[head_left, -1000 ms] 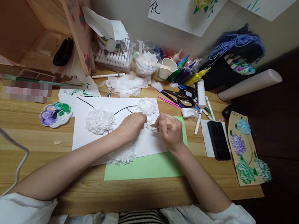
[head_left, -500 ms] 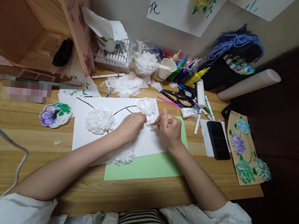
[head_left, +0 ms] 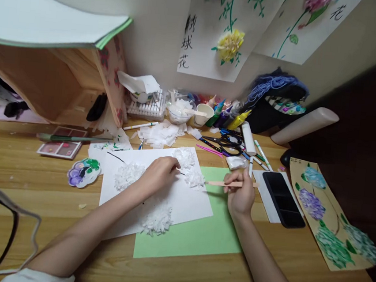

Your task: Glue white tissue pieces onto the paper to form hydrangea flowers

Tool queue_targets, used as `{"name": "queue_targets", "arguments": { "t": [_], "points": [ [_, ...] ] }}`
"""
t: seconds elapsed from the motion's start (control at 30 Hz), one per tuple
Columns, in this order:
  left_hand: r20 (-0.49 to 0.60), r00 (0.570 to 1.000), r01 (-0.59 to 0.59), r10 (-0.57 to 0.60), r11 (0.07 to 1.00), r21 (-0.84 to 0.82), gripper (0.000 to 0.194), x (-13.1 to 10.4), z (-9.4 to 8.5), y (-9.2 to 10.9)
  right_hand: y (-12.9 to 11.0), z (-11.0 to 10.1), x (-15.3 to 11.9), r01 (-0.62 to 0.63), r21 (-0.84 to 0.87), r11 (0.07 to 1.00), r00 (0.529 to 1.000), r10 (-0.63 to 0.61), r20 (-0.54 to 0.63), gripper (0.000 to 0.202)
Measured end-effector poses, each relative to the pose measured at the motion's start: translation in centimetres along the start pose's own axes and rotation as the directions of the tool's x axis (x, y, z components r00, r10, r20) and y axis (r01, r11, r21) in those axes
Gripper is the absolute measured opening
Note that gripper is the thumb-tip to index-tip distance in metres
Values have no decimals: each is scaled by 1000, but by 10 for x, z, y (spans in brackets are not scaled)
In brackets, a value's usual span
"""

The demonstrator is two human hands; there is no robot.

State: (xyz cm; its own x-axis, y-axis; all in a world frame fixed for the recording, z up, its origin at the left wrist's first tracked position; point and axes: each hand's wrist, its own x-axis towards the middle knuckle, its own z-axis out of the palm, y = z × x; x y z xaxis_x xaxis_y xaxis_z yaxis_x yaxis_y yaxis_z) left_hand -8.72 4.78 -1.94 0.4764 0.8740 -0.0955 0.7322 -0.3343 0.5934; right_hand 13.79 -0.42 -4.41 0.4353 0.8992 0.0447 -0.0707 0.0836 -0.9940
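Observation:
My right hand [head_left: 241, 194] grips a flat wooden craft stick [head_left: 225, 184] and holds it sideways. The stick's tip is beside a small cluster of white paper petals [head_left: 195, 179] on the white sheet [head_left: 181, 207]. My left hand [head_left: 163, 172] is over the sheet just left of that cluster, fingers curled in; what they pinch, if anything, is hidden. Other white paper flower heads are on the sheet: one at the top [head_left: 184, 157], one at the left [head_left: 128, 175] partly behind my left hand, and one at the bottom [head_left: 157, 220]. Black drawn stems show between them.
Green paper [head_left: 187, 245] lies under the sheet. Behind are cut paper strips [head_left: 162, 134], scissors [head_left: 227, 142], a paper cup [head_left: 204, 114] and paint bottles [head_left: 239, 119]. A phone [head_left: 284, 199] and a flower picture [head_left: 317, 206] lie right; a paint palette [head_left: 83, 172] lies left.
My right hand has drawn back to the right with the stick, away from the small petal cluster. My left hand stays near the cluster. The camera view has tilted up.

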Motion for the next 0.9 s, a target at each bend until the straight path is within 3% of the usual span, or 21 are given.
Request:
{"name": "queue_targets", "arguments": {
  "t": [0.13, 0.33, 0.43, 0.6, 0.73, 0.8, 0.9],
  "points": [
    [-212, 974, 126, -85, 974, 188, 17, 17, -25, -14, 13, -7, 4, -56, 104, 993, 998, 58, -15, 53],
    [-262, 965, 137, -20, 890, 436, 17, 51, -17, -37, 13, -7, 2, -147, 165, 975, 989, 145, 28, 53],
    [-275, 961, 129, -6, 893, 430, 19, 56, -14, -43, 13, -10, 1, -162, 184, 969, 987, 162, 13, 52],
    [-313, 949, 118, -44, 968, 222, 21, 50, -25, -36, 13, -13, 3, -169, 200, 965, 985, 172, 6, 52],
    [-216, 976, 39, -25, 997, 61, 23, 29, -32, -10, 8, -12, -1, -155, 173, 973, 988, 153, 21, 52],
    [-74, 996, -41, 42, 999, 9, 26, 14, -29, 6, 6, -11, -5, -122, 154, 980, 992, 115, 55, 53],
    [140, 980, -144, 143, 990, 0, 26, -5, -18, 24, 4, -9, -14, -53, 123, 991, 991, 37, 128, 57]
  ]
}}
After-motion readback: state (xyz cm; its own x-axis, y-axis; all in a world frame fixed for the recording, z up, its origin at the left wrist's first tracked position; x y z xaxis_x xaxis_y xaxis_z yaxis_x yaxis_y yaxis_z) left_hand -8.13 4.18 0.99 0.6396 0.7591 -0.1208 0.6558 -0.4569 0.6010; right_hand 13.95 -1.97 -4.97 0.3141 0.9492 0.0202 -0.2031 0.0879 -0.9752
